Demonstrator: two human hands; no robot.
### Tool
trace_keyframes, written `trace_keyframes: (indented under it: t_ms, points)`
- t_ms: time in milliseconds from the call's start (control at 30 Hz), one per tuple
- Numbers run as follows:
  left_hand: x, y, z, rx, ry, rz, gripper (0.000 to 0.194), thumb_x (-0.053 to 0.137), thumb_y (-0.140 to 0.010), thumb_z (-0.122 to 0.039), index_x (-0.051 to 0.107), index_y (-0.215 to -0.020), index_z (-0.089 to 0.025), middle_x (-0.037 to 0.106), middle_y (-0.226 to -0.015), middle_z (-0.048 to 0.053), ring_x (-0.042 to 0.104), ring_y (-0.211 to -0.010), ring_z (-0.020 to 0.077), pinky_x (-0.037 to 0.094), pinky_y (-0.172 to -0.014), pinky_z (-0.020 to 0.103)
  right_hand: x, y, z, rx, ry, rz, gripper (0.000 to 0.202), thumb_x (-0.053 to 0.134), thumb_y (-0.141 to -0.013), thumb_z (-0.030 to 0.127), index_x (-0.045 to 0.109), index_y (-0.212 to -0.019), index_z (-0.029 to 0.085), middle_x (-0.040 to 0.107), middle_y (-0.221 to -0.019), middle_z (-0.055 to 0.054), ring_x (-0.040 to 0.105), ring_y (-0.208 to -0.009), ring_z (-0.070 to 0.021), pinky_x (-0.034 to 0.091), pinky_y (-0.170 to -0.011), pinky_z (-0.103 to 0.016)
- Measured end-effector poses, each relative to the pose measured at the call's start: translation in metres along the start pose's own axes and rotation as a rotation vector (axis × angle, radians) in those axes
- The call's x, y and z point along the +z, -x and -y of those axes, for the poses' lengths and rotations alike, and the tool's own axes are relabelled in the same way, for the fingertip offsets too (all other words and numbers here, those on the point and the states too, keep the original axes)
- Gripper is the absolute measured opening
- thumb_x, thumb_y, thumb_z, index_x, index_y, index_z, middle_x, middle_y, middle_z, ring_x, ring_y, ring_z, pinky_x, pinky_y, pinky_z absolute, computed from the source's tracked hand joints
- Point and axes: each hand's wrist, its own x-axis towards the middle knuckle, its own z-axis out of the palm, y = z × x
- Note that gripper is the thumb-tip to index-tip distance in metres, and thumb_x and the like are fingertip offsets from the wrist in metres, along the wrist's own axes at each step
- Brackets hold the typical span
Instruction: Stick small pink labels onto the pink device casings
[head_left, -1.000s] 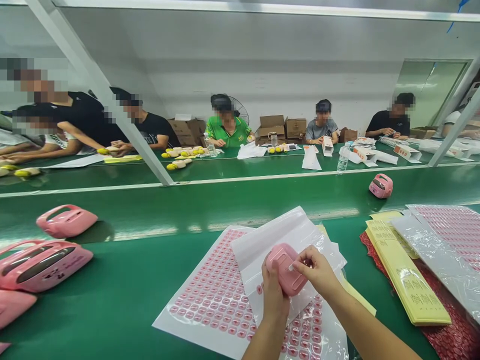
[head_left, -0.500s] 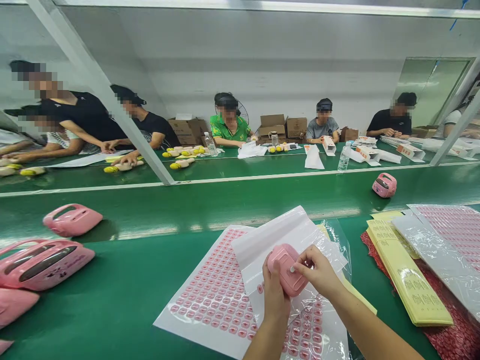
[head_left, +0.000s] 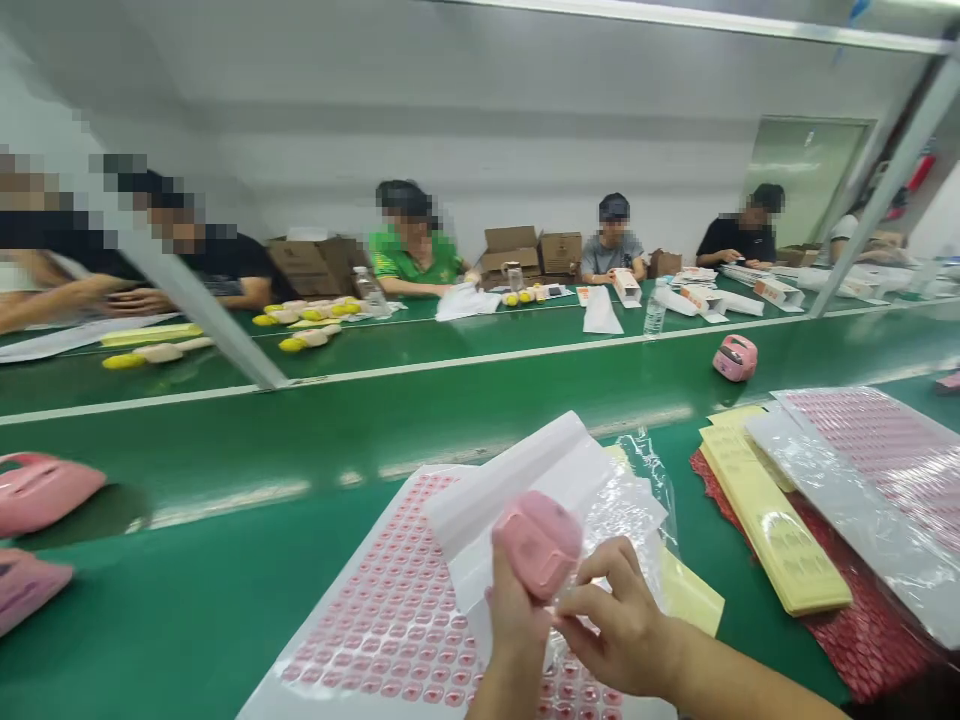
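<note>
A rounded pink plastic case (head_left: 541, 540) is held up in my left hand (head_left: 517, 615), its fingers wrapped round the near side. Close by the case's lower right edge, my right hand (head_left: 626, 625) is closed in a pinch. Whatever lies between those fingertips is too small and blurred to name. Beneath both hands lies a white sheet of pink stickers (head_left: 390, 600) in rows. A blank white sheet (head_left: 517, 475) overlaps it, with clear plastic film (head_left: 660, 480) at its right.
Pink cases (head_left: 45, 495) stand at left, and another pink case (head_left: 735, 358) sits on the green belt. To the right are yellow label sheets (head_left: 780, 540), red bubble wrap (head_left: 870, 640) and more sticker sheets (head_left: 885, 450). Several people work across the belt.
The camera view has turned to the right. My right hand has moved from the face of the pink case to its lower edge. My left hand still holds the case, now tilted differently.
</note>
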Motion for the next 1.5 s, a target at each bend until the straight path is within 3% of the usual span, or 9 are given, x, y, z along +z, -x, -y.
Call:
trace_keyframes:
  t_ms: [167, 300, 400, 600, 800, 933, 1133, 1267, 1500]
  points:
    - [-0.012, -0.013, -0.014, -0.141, 0.109, 0.217, 0.041, 0.061, -0.070, -0.050, 0.058, -0.107, -0.034, 0.069, -0.096, 0.002, 0.059, -0.100, 0.0307, 0.049, -0.079, 0.052, -0.044, 0.019, -0.023, 0.508, 0.020, -0.001, 0.009, 0.053, -0.080, 0.027, 0.057, -0.074, 0.022, 0.051, -0.079, -0.004, 0.051, -0.079, -0.0181, 0.044, -0.072, -0.033]
    - [-0.005, -0.010, -0.019, -0.089, 0.058, 0.355, 0.060, 0.070, -0.058, -0.051, 0.055, -0.113, -0.032, 0.063, -0.115, 0.004, 0.049, -0.114, 0.0335, 0.048, -0.084, 0.052, -0.102, 0.044, -0.075, 0.867, 0.258, -0.175, 0.013, 0.055, -0.077, 0.033, 0.057, -0.071, 0.022, 0.053, -0.081, -0.005, 0.051, -0.083, -0.0206, 0.042, -0.078, -0.036]
    - [0.004, -0.003, -0.020, 0.011, -0.001, 0.329, 0.071, 0.076, -0.049, -0.050, 0.055, -0.113, -0.029, 0.061, -0.118, 0.005, 0.043, -0.119, 0.0362, 0.046, -0.087, 0.053, -0.139, 0.059, -0.120, 1.138, 0.386, -0.186, 0.018, 0.052, -0.073, 0.036, 0.057, -0.069, 0.019, 0.053, -0.081, -0.005, 0.053, -0.080, -0.0200, 0.042, -0.075, -0.035]
    - [0.007, -0.001, -0.033, 0.024, 0.087, 0.258, 0.064, 0.069, -0.053, -0.056, 0.057, -0.109, -0.029, 0.061, -0.118, 0.003, 0.048, -0.114, 0.0342, 0.052, -0.081, 0.049, -0.145, 0.066, -0.179, 1.239, 0.402, -0.027, 0.020, 0.052, -0.071, 0.033, 0.059, -0.063, 0.017, 0.056, -0.067, -0.001, 0.054, -0.065, -0.0168, 0.042, -0.061, -0.028]
    - [0.010, -0.004, -0.059, 0.088, 0.258, 0.178, 0.039, 0.061, -0.065, -0.043, 0.057, -0.104, -0.036, 0.064, -0.110, -0.005, 0.058, -0.102, 0.0270, 0.054, -0.077, 0.040, -0.139, 0.044, -0.175, 1.147, 0.568, 0.099, 0.009, 0.057, -0.067, 0.015, 0.058, -0.058, 0.017, 0.055, -0.076, -0.010, 0.051, -0.086, -0.0266, 0.037, -0.077, -0.038]
    - [0.007, -0.005, -0.069, 0.297, 0.299, 0.160, 0.055, 0.064, -0.057, -0.057, 0.059, -0.104, -0.029, 0.063, -0.111, -0.001, 0.048, -0.114, 0.0278, 0.055, -0.075, 0.034, -0.104, 0.009, -0.147, 0.863, 0.562, 0.270, 0.007, 0.060, -0.069, 0.015, 0.064, -0.074, 0.017, 0.056, -0.092, -0.016, 0.046, -0.095, -0.0323, 0.034, -0.082, -0.045]
    - [-0.004, -0.011, -0.077, 0.574, 0.246, 0.208, 0.066, 0.074, -0.044, -0.061, 0.060, -0.101, -0.032, 0.059, -0.118, 0.001, 0.036, -0.125, 0.0303, 0.050, -0.082, 0.037, 0.033, -0.020, -0.074, 0.280, -0.051, 0.666, 0.026, 0.057, -0.075, 0.016, 0.064, -0.099, 0.023, 0.059, -0.098, -0.010, 0.052, -0.089, -0.0234, 0.041, -0.078, -0.037]
    - [-0.012, -0.019, -0.077, 0.535, 0.306, 0.160, 0.058, 0.070, -0.049, -0.064, 0.062, -0.097, -0.031, 0.060, -0.117, 0.002, 0.038, -0.124, 0.0304, 0.049, -0.083, 0.039, 0.093, -0.010, -0.052, 0.261, -0.122, 0.856, 0.021, 0.065, -0.067, 0.015, 0.068, -0.087, 0.020, 0.061, -0.094, -0.009, 0.052, -0.085, -0.0225, 0.040, -0.076, -0.035]
    - [-0.015, -0.026, -0.071, 0.426, 0.373, 0.208, 0.059, 0.068, -0.052, -0.064, 0.061, -0.100, -0.030, 0.058, -0.120, 0.003, 0.039, -0.124, 0.0279, 0.044, -0.092, 0.040, 0.113, 0.007, -0.051, 0.404, -0.191, 0.822, 0.004, 0.065, -0.070, 0.014, 0.067, -0.071, 0.018, 0.060, -0.079, -0.007, 0.052, -0.083, -0.0220, 0.039, -0.076, -0.036]
